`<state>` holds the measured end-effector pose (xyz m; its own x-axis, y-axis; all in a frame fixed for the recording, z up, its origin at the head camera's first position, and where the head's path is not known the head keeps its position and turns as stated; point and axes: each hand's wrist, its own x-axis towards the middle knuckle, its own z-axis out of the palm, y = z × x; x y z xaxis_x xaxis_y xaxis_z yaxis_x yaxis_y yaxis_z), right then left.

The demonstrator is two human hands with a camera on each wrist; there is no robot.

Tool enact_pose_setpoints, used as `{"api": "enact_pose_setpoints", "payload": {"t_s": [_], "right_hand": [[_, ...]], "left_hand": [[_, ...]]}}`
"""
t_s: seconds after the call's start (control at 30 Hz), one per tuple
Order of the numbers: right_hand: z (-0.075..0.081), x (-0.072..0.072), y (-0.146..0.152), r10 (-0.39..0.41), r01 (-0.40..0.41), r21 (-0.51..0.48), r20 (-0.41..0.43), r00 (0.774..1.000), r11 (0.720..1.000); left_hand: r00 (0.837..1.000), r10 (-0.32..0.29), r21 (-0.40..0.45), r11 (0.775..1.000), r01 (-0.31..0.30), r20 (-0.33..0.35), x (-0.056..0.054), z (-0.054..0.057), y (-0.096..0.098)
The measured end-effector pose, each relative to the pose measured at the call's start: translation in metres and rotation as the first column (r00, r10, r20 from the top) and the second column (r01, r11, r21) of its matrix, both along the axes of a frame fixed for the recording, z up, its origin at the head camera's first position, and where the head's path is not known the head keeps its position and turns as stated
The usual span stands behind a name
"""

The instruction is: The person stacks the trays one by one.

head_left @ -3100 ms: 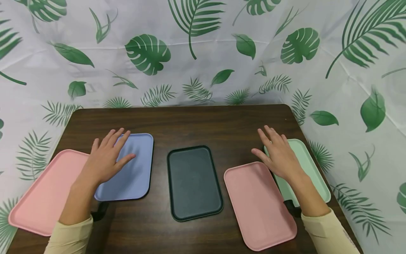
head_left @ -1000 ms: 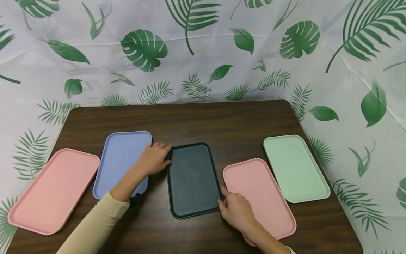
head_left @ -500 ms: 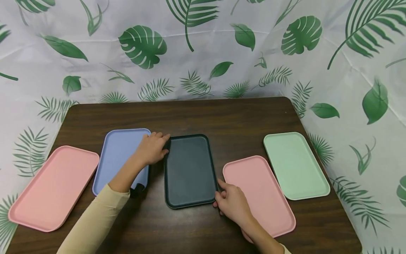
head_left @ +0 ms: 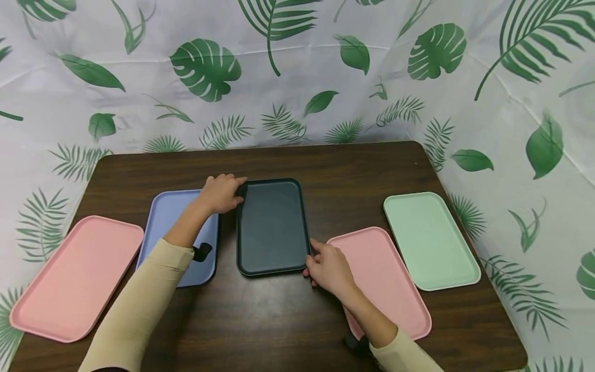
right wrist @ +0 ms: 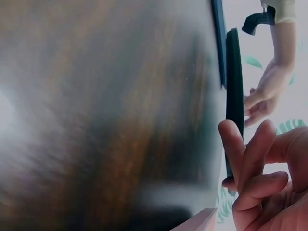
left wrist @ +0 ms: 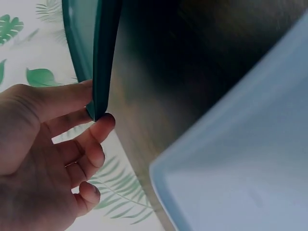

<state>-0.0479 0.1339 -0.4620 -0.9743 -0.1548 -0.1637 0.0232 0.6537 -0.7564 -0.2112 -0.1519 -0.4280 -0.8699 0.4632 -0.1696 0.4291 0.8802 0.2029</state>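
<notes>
A dark green rectangular tray [head_left: 273, 227] spans the space between both hands, with nothing on it. At its far left corner, my left hand [head_left: 220, 195] pinches the rim; in the left wrist view the thumb lies on one side of the dark green tray [left wrist: 103, 57] and a fingertip on the other. My right hand [head_left: 331, 266] holds the near right corner, some fingers reaching beneath. The right wrist view shows the tray [right wrist: 235, 82] edge-on, seemingly raised off the table. Below the left forearm lies a blue tray [head_left: 160, 222], partly hidden.
A pink tray [head_left: 76, 279] lies at the left table edge. Another pink tray [head_left: 376, 274] lies under the right forearm, beside a light green tray [head_left: 432, 240]. All are on a dark wooden table [head_left: 260, 325]. A leaf-patterned cloth [head_left: 288, 77] hangs behind it.
Both hands have come in from the sides to the dark green tray and taken hold of its corners. The tray has shifted away from me and slightly left. The other trays stay put.
</notes>
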Motion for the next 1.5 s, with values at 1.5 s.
{"api": "enact_pose_setpoints", "payload": {"t_s": [1.5], "right_hand": [[-0.009, -0.043, -0.009, -0.002, -0.008, 0.107, 0.092, 0.996, 0.994]], "left_hand": [[0.981, 0.081, -0.071, 0.995, -0.069, 0.175, -0.033, -0.023, 0.001]]}}
